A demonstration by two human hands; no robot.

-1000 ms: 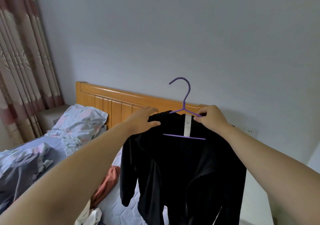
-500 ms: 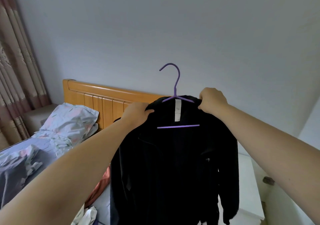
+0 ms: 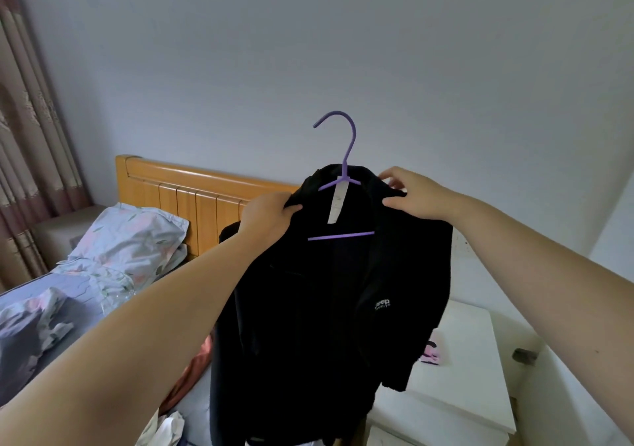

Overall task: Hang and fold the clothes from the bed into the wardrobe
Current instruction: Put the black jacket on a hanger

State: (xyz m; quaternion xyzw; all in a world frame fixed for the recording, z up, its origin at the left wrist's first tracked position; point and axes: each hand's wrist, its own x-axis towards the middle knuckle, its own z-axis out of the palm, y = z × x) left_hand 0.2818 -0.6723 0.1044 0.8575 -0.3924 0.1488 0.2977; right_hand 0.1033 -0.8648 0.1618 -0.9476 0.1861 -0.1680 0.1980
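Beneath the black jacket (image 3: 308,308), most of the purple hanger (image 3: 341,235) is hidden.

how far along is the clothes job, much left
Done: the black jacket is already on the purple hanger. In hand: the left hand and right hand grip its shoulders, holding it up. Left: no wardrobe is in view, so it is not hung yet, and an orange garment and white clothes lie on the bed.

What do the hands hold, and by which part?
The black jacket on the purple hanger: the left hand and the right hand each grip one of its shoulders.
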